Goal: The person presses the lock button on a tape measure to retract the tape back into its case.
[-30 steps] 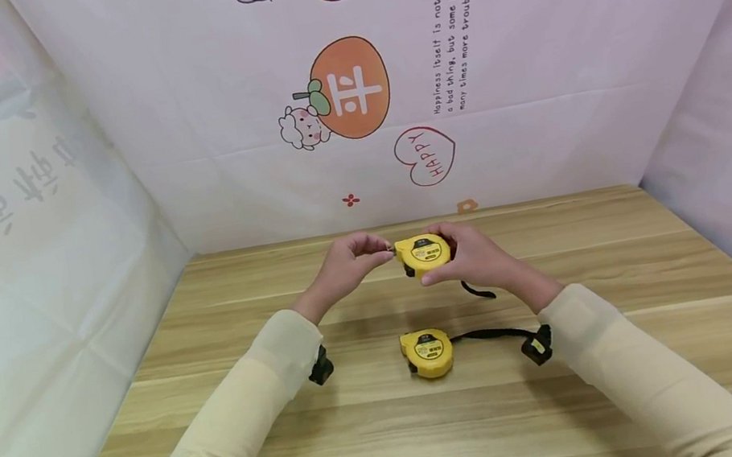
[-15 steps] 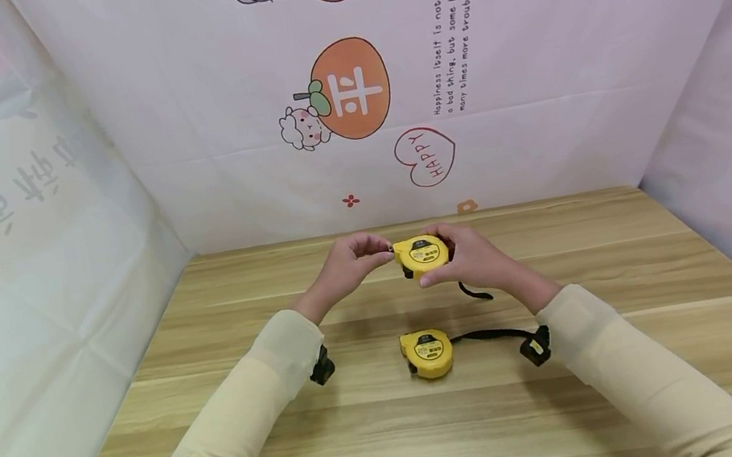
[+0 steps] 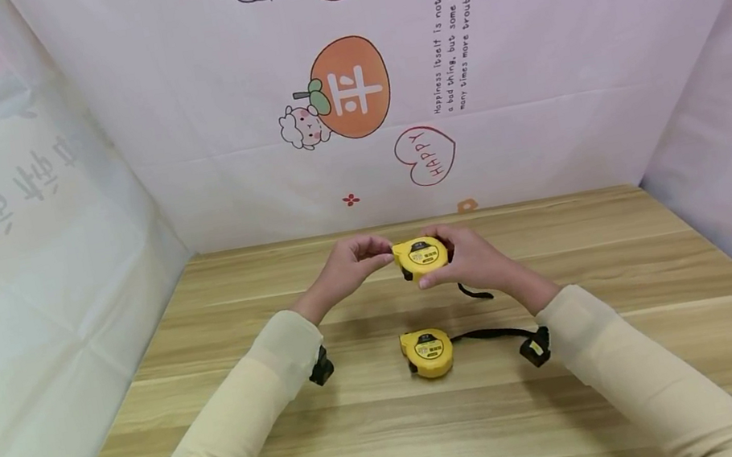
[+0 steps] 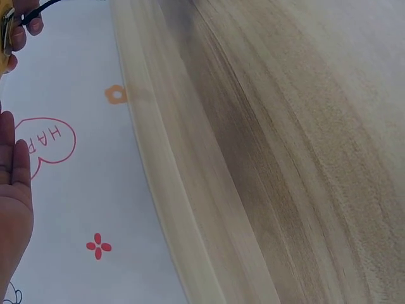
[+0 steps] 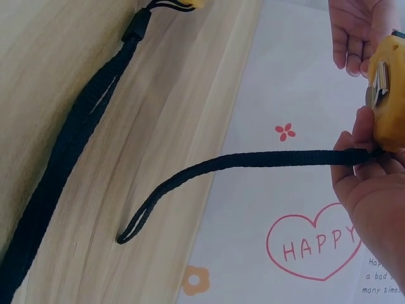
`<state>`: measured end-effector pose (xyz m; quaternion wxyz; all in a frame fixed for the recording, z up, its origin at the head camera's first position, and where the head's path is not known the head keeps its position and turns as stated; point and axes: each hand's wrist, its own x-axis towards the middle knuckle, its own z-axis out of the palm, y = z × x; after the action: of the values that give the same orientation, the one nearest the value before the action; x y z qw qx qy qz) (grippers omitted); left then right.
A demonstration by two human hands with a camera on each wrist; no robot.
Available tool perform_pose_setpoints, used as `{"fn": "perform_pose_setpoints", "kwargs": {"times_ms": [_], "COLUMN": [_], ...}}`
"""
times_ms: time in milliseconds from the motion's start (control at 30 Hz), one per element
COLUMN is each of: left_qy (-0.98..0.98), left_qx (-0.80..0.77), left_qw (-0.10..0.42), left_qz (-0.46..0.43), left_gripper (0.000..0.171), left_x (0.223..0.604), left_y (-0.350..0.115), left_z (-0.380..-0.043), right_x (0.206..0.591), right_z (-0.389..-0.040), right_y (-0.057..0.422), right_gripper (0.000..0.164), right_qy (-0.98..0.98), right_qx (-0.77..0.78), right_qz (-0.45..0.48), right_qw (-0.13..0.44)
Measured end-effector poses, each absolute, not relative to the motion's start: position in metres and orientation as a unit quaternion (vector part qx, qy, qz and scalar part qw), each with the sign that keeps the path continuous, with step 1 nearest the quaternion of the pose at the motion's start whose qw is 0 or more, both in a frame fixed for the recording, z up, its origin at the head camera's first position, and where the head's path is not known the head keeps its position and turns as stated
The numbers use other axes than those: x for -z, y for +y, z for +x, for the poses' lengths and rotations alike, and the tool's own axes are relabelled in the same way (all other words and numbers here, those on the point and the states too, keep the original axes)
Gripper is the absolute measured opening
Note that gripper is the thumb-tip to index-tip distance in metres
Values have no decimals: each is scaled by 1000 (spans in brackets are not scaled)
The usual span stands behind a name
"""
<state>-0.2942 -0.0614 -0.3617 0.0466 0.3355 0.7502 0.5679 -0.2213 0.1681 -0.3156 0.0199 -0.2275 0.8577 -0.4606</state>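
Note:
Above the table, my right hand grips a yellow tape measure, thumb below and fingers behind the case. My left hand pinches at the case's left end with thumb and forefinger; the blade's end tab is hidden there. In the right wrist view, the held tape measure's metal belt clip faces the camera, and its black strap dangles. A second yellow tape measure lies on the table nearer me, its black strap stretched to the right.
The wood-grain table meets a printed white cloth backdrop at its far edge. Similar cloth stands on the left side. Small black wrist cameras hang beneath both sleeves.
The held tape measure has shifted slightly left, closing the small gap between its mouth and my left fingertips. The tape measure on the table has stayed put.

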Motion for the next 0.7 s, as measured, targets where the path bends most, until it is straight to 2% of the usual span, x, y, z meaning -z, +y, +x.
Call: {"fn": "perform_pose_setpoints", "kwargs": {"times_ms": [233,533,700], "left_qy": [752,750,750], "left_qx": [-562,-562,-564], "left_qw": [44,44,41], "left_qz": [341,347,344], "left_gripper": [18,24,30], "left_x": [364,364,363], "left_y": [-62,-61,-59], "left_z": [-295,-292,-290], "right_x": [325,350,351], "right_z": [-228,-249,-249], "right_y": [170,179,180], "right_gripper": [63,75,74], "right_qy": [854,858,860], "right_qx": [467,463,462], "right_qz": [-227,-223,-219], "right_qw": [17,9,4]}}
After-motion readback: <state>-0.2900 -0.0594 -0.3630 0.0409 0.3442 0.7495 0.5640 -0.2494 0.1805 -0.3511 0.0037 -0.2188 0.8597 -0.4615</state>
